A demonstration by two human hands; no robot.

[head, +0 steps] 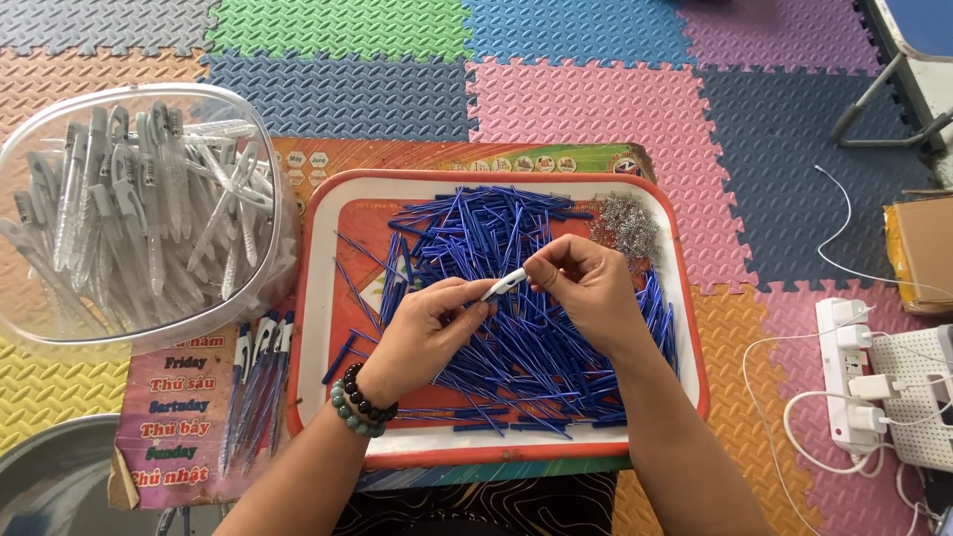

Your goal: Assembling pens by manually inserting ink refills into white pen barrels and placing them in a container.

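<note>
1. Pen barrel [505, 284]: a short, slim, pale tube, smooth and partly see-through, lying at a slant between the 2 hands, above the middle of the tray.
2. Blue refills [536, 347]: many thin, straight, glossy blue rods, heaped crosswise over most of the tray.
3. Springs [625, 226]: a tangle of tiny silvery metal coils in the tray's far right corner, touching the refill heap.
4. Tray [313, 298]: a shallow rectangle with rounded corners, white inside with an orange-red rim and a printed centre.
5. Clear tub [149, 213]: a rounded transparent plastic container to the left of the tray, filled with pale grey pen barrels.
6. Assembled pens [256, 382]: a small row with blue tips, lying on a printed poster [179, 417] just left of the tray.
7. Floor mats [586, 109]: interlocking foam squares with a ribbed texture, in grey, green, blue, pink, orange and yellow. A white power strip [844, 372] with plugged chargers and cables lies at the right.
8. Left hand [422, 333]: fingers curled, tips pinching the lower end of the barrel; 2 bead bracelets [359, 405] circle the wrist.
9. Right hand [586, 288]: palm down, thumb and forefinger closed on the upper end of the barrel.
</note>
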